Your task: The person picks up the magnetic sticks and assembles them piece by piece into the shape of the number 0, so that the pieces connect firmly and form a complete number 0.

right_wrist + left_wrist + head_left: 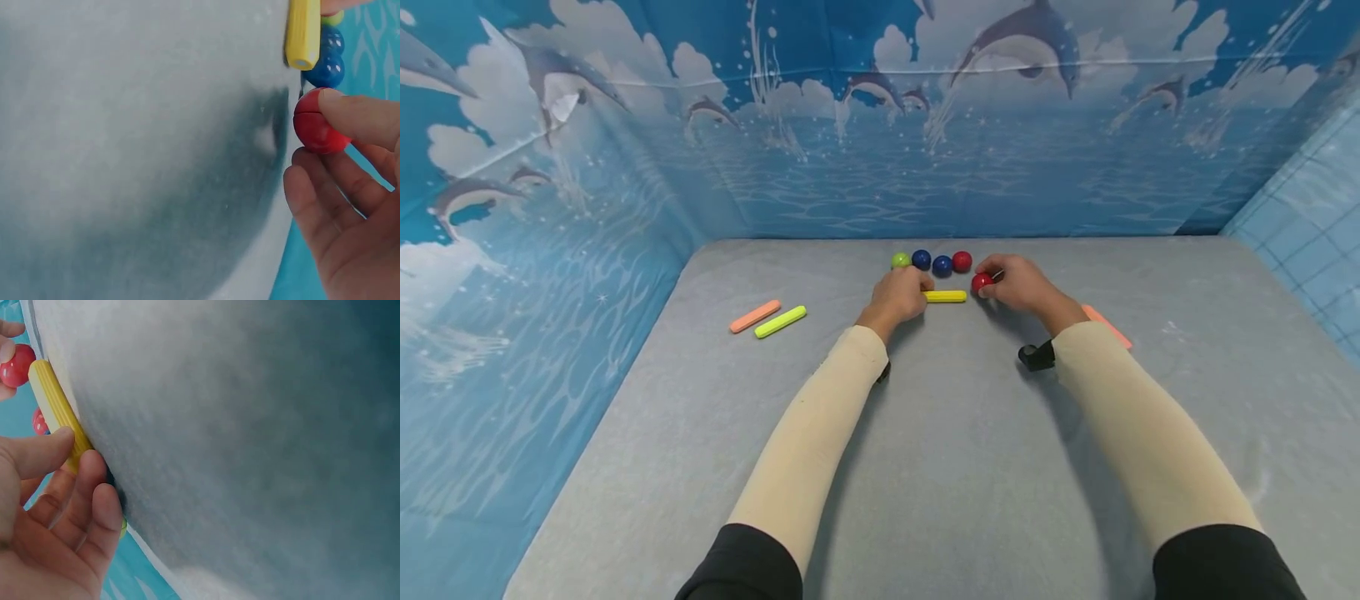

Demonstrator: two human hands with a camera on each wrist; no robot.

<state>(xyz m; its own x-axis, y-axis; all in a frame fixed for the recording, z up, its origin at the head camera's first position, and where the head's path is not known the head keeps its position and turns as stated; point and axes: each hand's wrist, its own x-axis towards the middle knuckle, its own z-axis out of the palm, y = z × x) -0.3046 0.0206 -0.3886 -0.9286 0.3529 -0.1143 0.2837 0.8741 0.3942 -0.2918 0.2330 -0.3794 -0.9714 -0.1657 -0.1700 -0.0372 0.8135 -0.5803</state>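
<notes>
I see my left hand (901,293) pinching the near end of a yellow stick (946,296), thumb and fingers curled on it; in the left wrist view the ribbed stick (56,412) lies flat on the grey bench (925,467) and runs away from that hand's fingertips. My right hand (1018,283) is clamped on a red ball (981,282), held between thumb and fingers just off the stick's far end; the right wrist view shows the thumb pressed over the ball (315,122) and the stick's end (303,34) close beside it, whether touching I cannot tell.

Just beyond both hands sits a row of balls: a green ball (900,261) past my left hand, then two blue balls (932,263), then a second red ball (962,262) nearest my right hand. Well off to the left of my left hand lie an orange stick (756,316) and a lime stick (780,322), side by side. Another orange stick (1108,327) shows partly behind my right wrist. Dolphin-printed blue sheeting (880,125) walls in the bench. No writing or brand is legible on anything.
</notes>
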